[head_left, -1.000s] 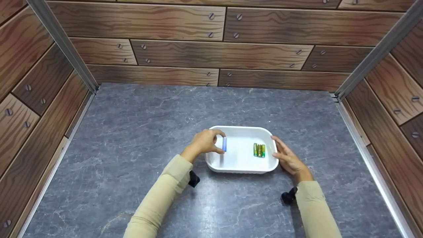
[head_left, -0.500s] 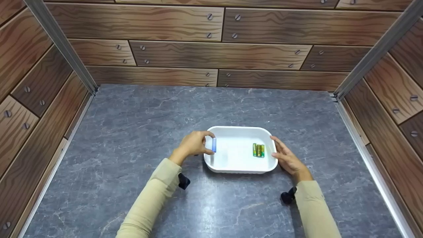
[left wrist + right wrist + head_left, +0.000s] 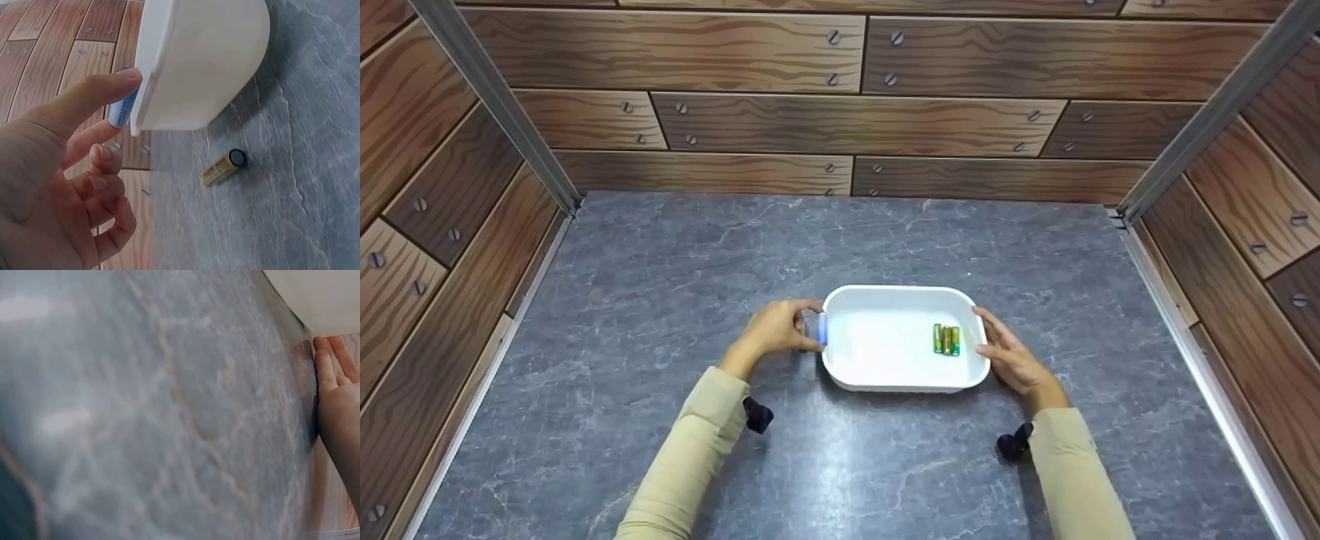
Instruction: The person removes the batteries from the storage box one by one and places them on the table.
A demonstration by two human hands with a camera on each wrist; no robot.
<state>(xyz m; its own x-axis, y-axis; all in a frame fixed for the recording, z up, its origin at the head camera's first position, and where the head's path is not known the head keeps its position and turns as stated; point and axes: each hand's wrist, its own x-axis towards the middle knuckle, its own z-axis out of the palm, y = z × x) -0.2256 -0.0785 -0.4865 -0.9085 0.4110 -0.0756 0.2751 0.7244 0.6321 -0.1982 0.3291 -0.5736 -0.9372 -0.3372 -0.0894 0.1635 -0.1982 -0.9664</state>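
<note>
My left hand [image 3: 772, 330] pinches a blue-and-white battery [image 3: 121, 109] between thumb and index finger, just at the left rim of a white plastic tub [image 3: 877, 387]. The other fingers of that hand curl loosely. Inside the tub, toward its right end, three green-and-gold batteries [image 3: 946, 340] lie side by side. My right hand [image 3: 1016, 364] holds the tub's right end, its thumb and index fingertips at the rim; in the right wrist view its other fingers [image 3: 326, 371] reach along beneath the tub's wall. A gold-and-black battery [image 3: 224, 167] lies on the tabletop below my left hand.
The grey marbled tabletop [image 3: 697, 247] surrounds the tub. Wood-patterned walls [image 3: 780, 124] with metal corner posts stand at the back and both sides.
My left hand has moved left with the blue-and-white battery, from over the tub's inside to its left rim. The right hand, the tub and the three batteries have stayed in place.
</note>
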